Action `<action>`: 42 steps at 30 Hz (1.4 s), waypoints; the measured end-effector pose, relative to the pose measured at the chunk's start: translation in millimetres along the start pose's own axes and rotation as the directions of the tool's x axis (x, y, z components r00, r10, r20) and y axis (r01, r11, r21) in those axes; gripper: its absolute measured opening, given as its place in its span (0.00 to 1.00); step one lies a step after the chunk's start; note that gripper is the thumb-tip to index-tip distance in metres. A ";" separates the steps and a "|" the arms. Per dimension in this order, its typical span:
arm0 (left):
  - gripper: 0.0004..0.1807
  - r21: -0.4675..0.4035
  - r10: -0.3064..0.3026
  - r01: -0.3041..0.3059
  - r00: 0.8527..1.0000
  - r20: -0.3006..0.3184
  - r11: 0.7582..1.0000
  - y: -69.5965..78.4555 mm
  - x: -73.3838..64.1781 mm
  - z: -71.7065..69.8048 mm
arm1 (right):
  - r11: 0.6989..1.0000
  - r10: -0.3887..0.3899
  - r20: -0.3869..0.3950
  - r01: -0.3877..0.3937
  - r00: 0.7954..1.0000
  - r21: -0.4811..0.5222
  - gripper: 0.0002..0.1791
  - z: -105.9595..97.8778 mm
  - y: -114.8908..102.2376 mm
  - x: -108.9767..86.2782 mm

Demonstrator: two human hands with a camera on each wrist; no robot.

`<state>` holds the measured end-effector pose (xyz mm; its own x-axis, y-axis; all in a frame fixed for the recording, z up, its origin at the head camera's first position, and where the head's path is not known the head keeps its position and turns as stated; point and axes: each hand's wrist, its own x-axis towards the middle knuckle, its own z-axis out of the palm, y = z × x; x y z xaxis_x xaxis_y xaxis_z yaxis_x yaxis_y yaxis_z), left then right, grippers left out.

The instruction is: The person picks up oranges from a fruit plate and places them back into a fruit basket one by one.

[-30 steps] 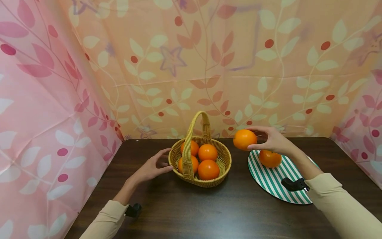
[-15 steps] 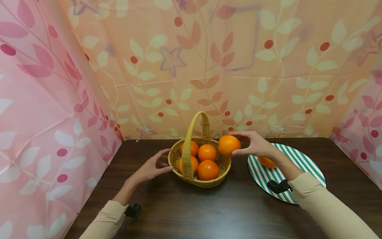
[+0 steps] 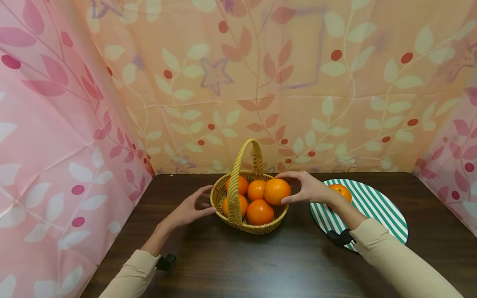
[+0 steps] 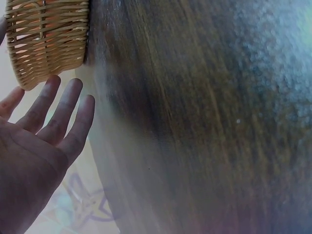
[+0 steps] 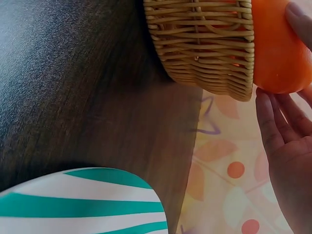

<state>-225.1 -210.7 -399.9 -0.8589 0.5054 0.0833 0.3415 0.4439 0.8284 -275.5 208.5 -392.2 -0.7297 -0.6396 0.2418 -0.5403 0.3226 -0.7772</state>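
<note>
A yellow wicker basket (image 3: 281, 217) with an arched handle stands on the dark table, with several smooth, round orange fruits (image 3: 260, 212) inside. My right hand (image 3: 306, 188) holds another round orange fruit (image 3: 277, 191) between thumb and fingers, at the basket's right rim. In the right wrist view this fruit (image 5: 280, 53) sits against the wicker rim, fingertips on its underside. My left hand (image 3: 191, 205) is at the basket's left side, fingers spread and fingertips right at the wicker. From the left wrist, the open palm and extended fingers (image 4: 63, 109) show beside the basket wall (image 4: 46, 44).
To the right lies a round green-and-white striped placemat (image 3: 380, 211) with one orange fruit (image 3: 340, 192) on it, partly behind my right forearm. A floral cloth (image 3: 238, 103) hangs behind the table (image 3: 238, 265), and pink cloth hangs on the left.
My right hand has carried its fruit leftward and down, from above the placemat's left edge to the basket's right rim. The left hand and the basket have stayed in place.
</note>
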 end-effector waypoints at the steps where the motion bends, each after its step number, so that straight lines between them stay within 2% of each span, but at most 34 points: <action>1: 0.40 0.003 -0.001 0.001 1.000 0.001 1.000 0.4 -0.1 -0.1 | 1.000 -0.004 0.001 0.004 1.000 -0.001 0.37 0.7 0.0 0.2; 5: 0.40 0.005 -0.013 0.013 1.000 0.000 1.000 -5.0 2.1 0.7 | 1.000 -0.013 0.007 0.013 1.000 0.002 0.37 1.0 0.5 0.3; 11: 0.42 0.018 -0.012 0.013 1.000 -0.010 1.000 -32.6 8.6 3.3 | 0.996 0.016 0.014 -0.018 1.000 0.090 0.38 -5.1 1.2 -5.8; 14: 0.42 0.026 -0.004 0.004 1.000 -0.012 1.000 -38.8 9.7 3.2 | 0.997 0.014 -0.011 -0.014 1.000 0.070 0.35 -11.8 2.5 -12.2; 23: 0.42 0.041 -0.003 0.003 1.000 -0.013 0.999 -40.6 10.6 1.2 | 0.999 0.019 -0.099 -0.022 0.995 -0.025 0.23 -38.3 9.0 -37.1; 27: 0.43 0.050 -0.020 0.021 1.000 -0.015 0.999 -40.0 10.3 1.7 | 0.999 0.030 -0.119 -0.035 0.992 -0.041 0.22 -48.3 10.2 -48.4; 32: 0.42 0.032 -0.015 0.015 1.000 -0.010 0.999 -39.0 10.1 3.1 | 0.996 0.074 -0.139 -0.079 0.987 -0.028 0.22 -59.4 9.7 -63.2; 35: 0.41 0.025 -0.008 0.008 1.000 -0.007 1.000 -39.3 10.0 3.6 | 0.993 0.095 -0.162 -0.105 0.982 -0.053 0.21 -66.4 8.6 -72.5; 42: 0.42 -0.006 -0.017 0.017 1.000 -0.004 1.000 -42.1 9.4 3.6 | 0.988 0.074 -0.215 -0.100 0.974 -0.114 0.21 -82.2 11.4 -92.1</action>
<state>-246.2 -222.0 -435.9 -0.8662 0.4946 0.0715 0.3244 0.4477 0.8333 -249.0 328.5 -375.6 -0.8404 -0.4494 0.3030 -0.5090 0.4622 -0.7262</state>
